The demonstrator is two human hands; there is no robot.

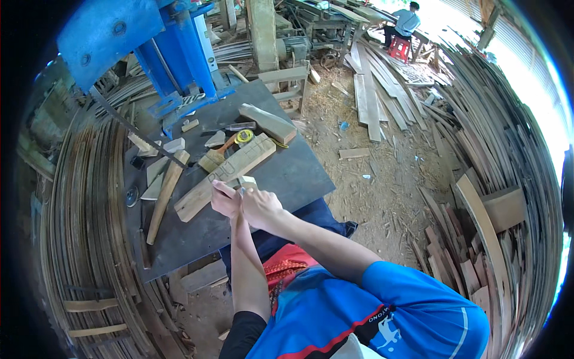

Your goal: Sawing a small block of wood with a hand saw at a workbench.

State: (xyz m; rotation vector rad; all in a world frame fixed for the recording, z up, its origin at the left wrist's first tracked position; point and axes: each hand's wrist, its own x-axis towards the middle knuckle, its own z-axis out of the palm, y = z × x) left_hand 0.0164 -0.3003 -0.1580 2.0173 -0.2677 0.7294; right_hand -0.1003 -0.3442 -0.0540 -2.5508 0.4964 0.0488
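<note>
My left hand and my right hand are closed and pressed together at the near end of a thick wooden block with dark lettering. Whatever is inside my fingers is hidden. Just past my right knuckles shows a small pale wooden piece; I cannot tell which hand grips it. Beyond the block lie a wooden mallet, a yellow tape measure and a second thick block. Left of my hands, a long narrow wooden stick rests on the dark tabletop.
A blue machine rises at the table's far left, a thin blade slanting down from it. Bundled wooden strips stand at left, stacked boards at right. Sawdust and offcuts cover the floor. A person sits far off.
</note>
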